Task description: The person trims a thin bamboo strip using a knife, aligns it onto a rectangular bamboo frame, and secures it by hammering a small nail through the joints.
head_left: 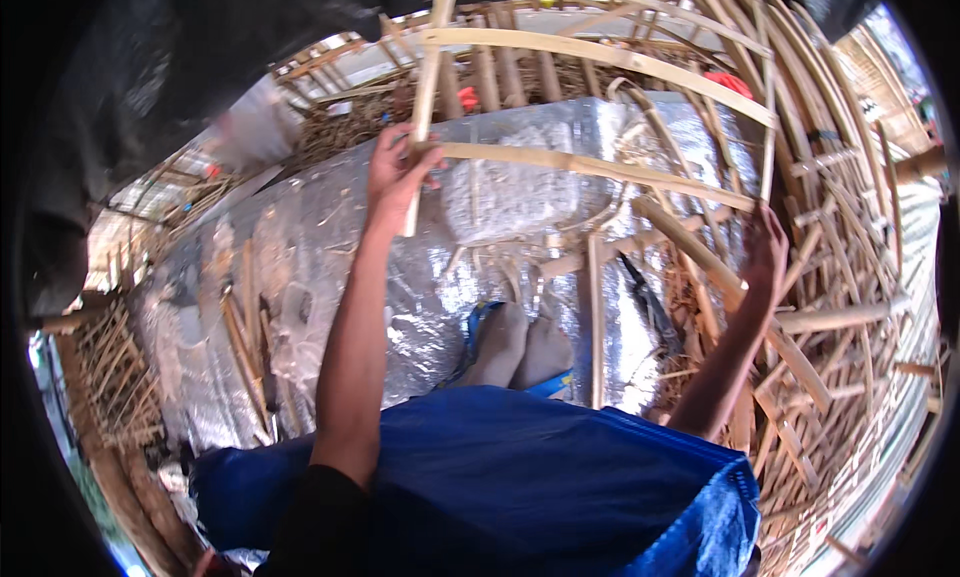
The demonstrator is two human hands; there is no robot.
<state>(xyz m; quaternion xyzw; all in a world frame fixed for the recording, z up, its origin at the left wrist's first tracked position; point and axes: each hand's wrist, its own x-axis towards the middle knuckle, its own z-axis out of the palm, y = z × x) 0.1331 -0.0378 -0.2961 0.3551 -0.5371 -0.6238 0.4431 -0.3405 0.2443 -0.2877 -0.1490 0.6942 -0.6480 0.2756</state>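
Note:
A light bamboo frame (570, 161), with crosswise slats joined to two side strips, is held up in front of me. My left hand (392, 177) pinches its left side strip where the lowest slat meets it. At the lower end of the right side strip, my right hand (766, 252) is closed round the corner, its fingers partly hidden. The frame's top runs up to the picture's edge. Below it, a white rough-textured slab (515, 192) lies on a shiny silver sheet (330, 217). A blue sheet (520, 477) covers my lap, with my feet (510, 342) beyond it.
Bamboo poles and lattice pieces (850, 277) crowd the right side. A dark long tool (650, 302) lies near an upright bamboo strip (597, 322). Thin sticks (245, 347) and clear plastic (295, 327) are at left. Black sheeting (200, 57) hangs at upper left.

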